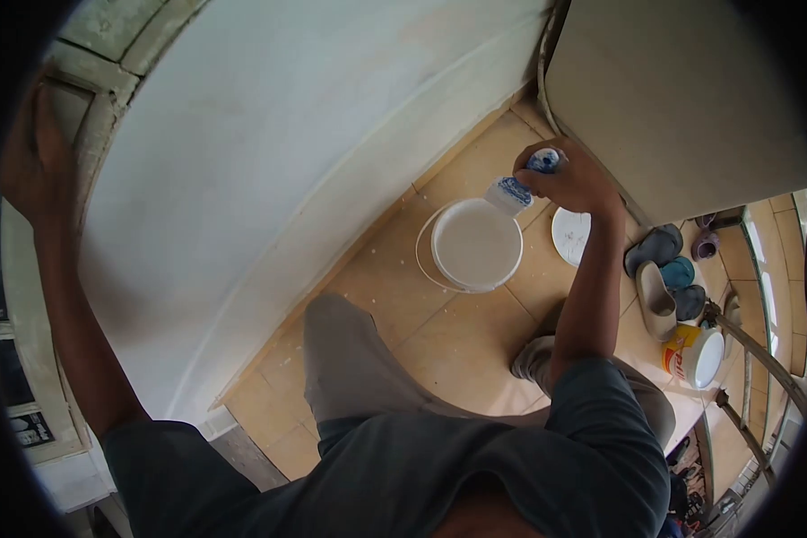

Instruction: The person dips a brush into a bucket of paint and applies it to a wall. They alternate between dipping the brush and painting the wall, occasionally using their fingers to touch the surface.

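Observation:
My right hand [572,177] is closed around a paintbrush [515,192] with a blue-and-white handle. The brush's pale bristles point down at the rim of a white bucket [477,246], which holds whitish paint and has its wire handle lowered to one side. Up at the left, my left hand [40,166] rests against the weathered window frame [103,117], fingers stretched upward and holding nothing. A white lid [570,235] lies on the floor just past the bucket, partly covered by my right forearm.
A pale painted wall [269,125] runs along the left. Paint spots dot the tiled floor [421,345]. On the right lie several slippers [656,300] and a yellow-and-white tub [693,356], close to a metal railing [762,354]. A large grey panel [681,99] stands at the back right.

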Demonstrator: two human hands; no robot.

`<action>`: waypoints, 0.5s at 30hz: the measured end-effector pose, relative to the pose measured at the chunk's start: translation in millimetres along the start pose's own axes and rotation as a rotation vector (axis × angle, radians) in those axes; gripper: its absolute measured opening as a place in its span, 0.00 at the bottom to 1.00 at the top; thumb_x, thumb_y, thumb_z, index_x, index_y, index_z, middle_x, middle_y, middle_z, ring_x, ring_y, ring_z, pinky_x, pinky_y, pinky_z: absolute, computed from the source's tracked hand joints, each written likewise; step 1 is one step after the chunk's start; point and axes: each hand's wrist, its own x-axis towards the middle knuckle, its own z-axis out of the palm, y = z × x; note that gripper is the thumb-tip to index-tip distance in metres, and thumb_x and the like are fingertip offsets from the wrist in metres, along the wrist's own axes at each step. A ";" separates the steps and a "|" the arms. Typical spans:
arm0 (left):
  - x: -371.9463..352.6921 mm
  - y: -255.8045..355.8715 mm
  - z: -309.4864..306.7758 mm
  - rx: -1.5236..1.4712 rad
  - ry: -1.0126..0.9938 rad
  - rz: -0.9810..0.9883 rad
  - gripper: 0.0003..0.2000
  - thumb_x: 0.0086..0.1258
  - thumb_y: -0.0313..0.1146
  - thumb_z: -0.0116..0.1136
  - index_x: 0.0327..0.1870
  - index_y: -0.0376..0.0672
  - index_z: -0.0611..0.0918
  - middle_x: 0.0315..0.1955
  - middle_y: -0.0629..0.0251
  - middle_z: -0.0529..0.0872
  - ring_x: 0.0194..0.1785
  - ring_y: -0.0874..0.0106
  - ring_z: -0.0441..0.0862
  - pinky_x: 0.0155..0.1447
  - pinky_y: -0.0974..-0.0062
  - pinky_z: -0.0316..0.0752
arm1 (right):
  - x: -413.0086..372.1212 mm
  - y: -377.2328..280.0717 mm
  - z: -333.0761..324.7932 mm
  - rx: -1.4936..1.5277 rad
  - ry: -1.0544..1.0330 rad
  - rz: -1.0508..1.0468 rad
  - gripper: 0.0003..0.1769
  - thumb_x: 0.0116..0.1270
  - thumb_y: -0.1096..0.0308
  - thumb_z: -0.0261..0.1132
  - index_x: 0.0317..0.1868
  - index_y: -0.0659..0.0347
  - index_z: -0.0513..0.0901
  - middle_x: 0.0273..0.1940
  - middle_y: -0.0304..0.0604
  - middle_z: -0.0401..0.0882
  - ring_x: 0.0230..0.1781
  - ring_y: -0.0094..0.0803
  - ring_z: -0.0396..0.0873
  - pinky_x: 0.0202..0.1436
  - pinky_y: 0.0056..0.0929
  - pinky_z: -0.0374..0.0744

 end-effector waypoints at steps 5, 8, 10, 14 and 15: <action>55.2 -39.6 53.8 -0.217 0.580 0.885 0.21 0.83 0.47 0.43 0.42 0.39 0.82 0.40 0.61 0.80 0.44 0.63 0.76 0.52 0.60 0.69 | 28.4 35.1 82.2 -0.307 -0.407 0.016 0.10 0.56 0.68 0.71 0.38 0.62 0.88 0.31 0.45 0.87 0.30 0.31 0.85 0.40 0.30 0.82; 58.5 -57.7 49.4 -0.163 0.547 1.023 0.22 0.83 0.48 0.42 0.42 0.40 0.83 0.40 0.62 0.81 0.42 0.64 0.76 0.51 0.60 0.69 | 33.3 76.3 131.8 -0.335 -0.449 -0.096 0.11 0.57 0.71 0.68 0.41 0.60 0.89 0.35 0.50 0.88 0.38 0.40 0.86 0.49 0.35 0.82; 56.4 -59.3 47.7 -0.152 0.520 0.997 0.22 0.83 0.49 0.42 0.42 0.40 0.83 0.40 0.62 0.81 0.42 0.64 0.76 0.51 0.60 0.69 | 40.5 113.3 160.8 -0.432 -0.435 -0.178 0.12 0.57 0.74 0.66 0.42 0.59 0.90 0.39 0.52 0.88 0.42 0.45 0.86 0.51 0.38 0.82; 57.7 -52.4 47.9 -0.134 0.479 0.969 0.22 0.83 0.49 0.42 0.42 0.40 0.83 0.40 0.62 0.81 0.42 0.64 0.77 0.51 0.60 0.69 | 39.5 147.0 192.4 -0.667 -0.425 -0.152 0.15 0.54 0.79 0.64 0.41 0.56 0.91 0.43 0.54 0.87 0.47 0.50 0.85 0.53 0.44 0.82; 58.9 -52.5 47.4 -0.128 0.470 0.963 0.22 0.83 0.49 0.42 0.42 0.39 0.83 0.40 0.62 0.81 0.42 0.64 0.77 0.51 0.60 0.69 | 37.6 145.1 192.6 -0.697 -0.483 -0.121 0.16 0.54 0.79 0.64 0.42 0.56 0.91 0.42 0.56 0.87 0.46 0.50 0.84 0.53 0.43 0.82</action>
